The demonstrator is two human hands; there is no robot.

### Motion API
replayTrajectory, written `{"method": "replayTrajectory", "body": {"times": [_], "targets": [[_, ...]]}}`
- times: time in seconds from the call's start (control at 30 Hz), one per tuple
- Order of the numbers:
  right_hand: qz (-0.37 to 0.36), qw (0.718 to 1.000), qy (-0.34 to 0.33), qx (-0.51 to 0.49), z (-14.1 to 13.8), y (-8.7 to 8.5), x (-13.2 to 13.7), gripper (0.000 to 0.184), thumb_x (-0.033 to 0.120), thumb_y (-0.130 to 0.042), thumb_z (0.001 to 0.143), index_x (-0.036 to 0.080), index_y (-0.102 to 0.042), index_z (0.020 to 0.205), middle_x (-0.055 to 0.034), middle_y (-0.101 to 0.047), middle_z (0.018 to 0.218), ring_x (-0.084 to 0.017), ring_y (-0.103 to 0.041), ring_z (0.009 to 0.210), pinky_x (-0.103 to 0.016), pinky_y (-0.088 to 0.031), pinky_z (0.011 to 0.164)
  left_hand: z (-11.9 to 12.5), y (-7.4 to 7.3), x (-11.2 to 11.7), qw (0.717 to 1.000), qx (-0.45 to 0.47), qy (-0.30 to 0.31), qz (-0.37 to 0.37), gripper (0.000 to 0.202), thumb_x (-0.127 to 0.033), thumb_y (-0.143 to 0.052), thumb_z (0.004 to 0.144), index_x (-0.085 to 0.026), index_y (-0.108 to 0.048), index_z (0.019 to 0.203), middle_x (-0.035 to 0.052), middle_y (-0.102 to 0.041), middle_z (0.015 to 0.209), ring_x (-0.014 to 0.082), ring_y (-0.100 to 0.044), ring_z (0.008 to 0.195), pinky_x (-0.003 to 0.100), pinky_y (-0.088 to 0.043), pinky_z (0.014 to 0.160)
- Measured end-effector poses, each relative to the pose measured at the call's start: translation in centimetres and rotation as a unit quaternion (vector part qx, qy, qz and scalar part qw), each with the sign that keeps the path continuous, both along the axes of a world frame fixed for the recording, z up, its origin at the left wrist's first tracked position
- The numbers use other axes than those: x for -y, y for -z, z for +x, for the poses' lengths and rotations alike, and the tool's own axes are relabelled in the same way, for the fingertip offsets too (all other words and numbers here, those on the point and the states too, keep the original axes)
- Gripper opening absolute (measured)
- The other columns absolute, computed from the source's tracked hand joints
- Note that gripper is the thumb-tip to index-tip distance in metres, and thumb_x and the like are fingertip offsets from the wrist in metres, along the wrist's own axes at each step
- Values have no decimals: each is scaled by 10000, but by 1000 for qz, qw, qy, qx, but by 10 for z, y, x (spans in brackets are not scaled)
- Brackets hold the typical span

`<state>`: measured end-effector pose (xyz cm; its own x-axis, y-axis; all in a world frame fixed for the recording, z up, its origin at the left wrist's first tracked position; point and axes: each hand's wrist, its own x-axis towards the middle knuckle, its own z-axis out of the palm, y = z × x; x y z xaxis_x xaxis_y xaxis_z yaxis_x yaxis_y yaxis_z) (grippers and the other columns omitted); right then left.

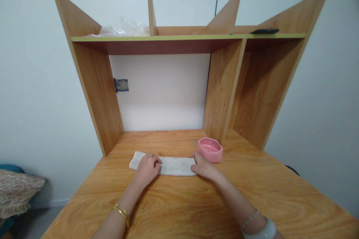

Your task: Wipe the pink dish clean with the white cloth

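A white cloth [175, 165] folded into a long strip lies flat on the wooden desk [179, 201]. My left hand [147, 169] rests on the strip's left part with its fingers curled down onto the fabric. At the strip's right end my right hand [202, 166] presses the cloth, fingers bent over its edge. A small pink bowl [210, 149] stands just behind my right hand, apart from the cloth.
A wooden hutch with dividers and a shelf [185, 37] rises at the desk's back. Clear plastic [123, 29] lies on the shelf's left, a dark flat object [265, 31] on its right. A patterned cushion [17, 192] sits low at the left.
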<state>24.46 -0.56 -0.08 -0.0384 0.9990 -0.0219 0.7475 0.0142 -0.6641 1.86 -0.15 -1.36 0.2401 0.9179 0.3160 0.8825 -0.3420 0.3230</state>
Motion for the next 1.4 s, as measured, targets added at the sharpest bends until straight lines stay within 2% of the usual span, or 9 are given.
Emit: {"method": "replayTrajectory", "body": {"times": [0.23,0.37,0.47,0.6,0.7,0.8,1.0,1.13,1.4], "targets": [[33,996,41,-65,-13,4,-7,370,50,-451,531,190,-412,871,-16,-482,849,-151,-509,796,-211,-382,610,0,-2,1,1000,17,0,-19,236,-71,-449,719,-178,-648,787,44,-617,879,170,-529,879,272,-363,814],[51,987,34,-149,-11,-7,-3,371,68,-399,543,212,-389,885,-6,-512,852,-146,-536,791,-206,-402,591,2,-4,3,999,17,19,-38,257,-87,-442,707,-180,-650,825,49,-613,881,184,-523,892,291,-358,828],[103,978,66,-171,-7,-25,1,360,61,-399,539,219,-400,862,-25,-541,871,-168,-533,832,-223,-409,635,10,-5,10,996,16,75,-55,281,-115,-429,712,-198,-650,864,48,-606,900,197,-507,914,304,-351,838],[187,967,148,-94,-7,-48,6,334,67,-456,554,221,-431,849,-32,-550,891,-185,-521,819,-255,-388,714,30,-5,29,978,6,195,-69,385,-145,-452,688,-248,-606,1025,34,-569,957,198,-466,941,301,-335,852],[232,964,106,-77,-16,-53,10,345,55,-441,543,217,-429,848,-25,-531,894,-168,-507,794,-250,-384,711,42,-6,41,965,-20,251,-65,481,-170,-480,672,-296,-533,1132,22,-528,1010,204,-436,949,314,-322,854],[279,957,27,-80,-28,-49,11,371,39,-409,524,219,-417,848,-17,-505,896,-164,-483,820,-263,-381,735,39,-12,39,977,-30,205,-45,447,-178,-435,710,-284,-520,1136,29,-520,1018,203,-434,950,323,-312,852],[297,950,15,-96,-43,-46,11,390,17,-400,508,216,-400,843,-20,-487,874,-179,-467,833,-304,-372,762,4,-15,10,995,-19,-82,-49,249,-191,-399,743,-126,-572,909,104,-580,935,229,-494,912,331,-334,807],[278,953,-21,-117,-61,-45,14,417,-5,-390,490,225,-381,838,-9,-470,874,-168,-460,857,-294,-375,775,-6,-4,-4,983,69,-73,-153,277,-209,-313,815,-118,-574,801,111,-626,810,190,-567,755,280,-389,686],[256,956,-99,-106,-110,-9,14,455,-30,-378,453,225,-374,830,-9,-444,865,-170,-441,874,-311,-374,797,-10,0,-8,981,134,-8,-141,370,-189,-252,841,-167,-554,629,43,-636,714,148,-571,696,232,-414,642]]}}
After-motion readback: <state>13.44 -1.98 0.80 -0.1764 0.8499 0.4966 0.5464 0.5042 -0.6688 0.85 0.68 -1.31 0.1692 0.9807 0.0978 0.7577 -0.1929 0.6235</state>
